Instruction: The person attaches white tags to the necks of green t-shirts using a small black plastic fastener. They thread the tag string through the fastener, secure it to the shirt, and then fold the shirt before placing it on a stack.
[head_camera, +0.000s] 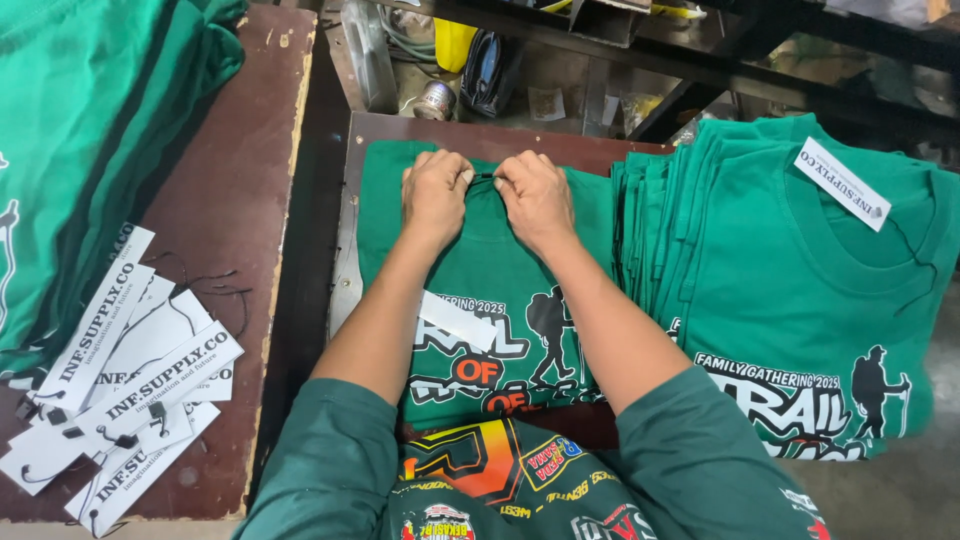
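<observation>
Left hand (435, 190) and right hand (535, 195) pinched on shirt (500, 270) collar; thin black string, apparently, held between. Tag (455, 320) laid on shirt.

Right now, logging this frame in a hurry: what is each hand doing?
Left hand: closed, pinching the collar of the green T-shirt.
Right hand: closed, pinching a thin black string at that collar.

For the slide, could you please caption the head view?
Both hands, left hand and right hand, pinch the collar of a green printed T-shirt, between loose paper tags and a shirt stack.
</observation>
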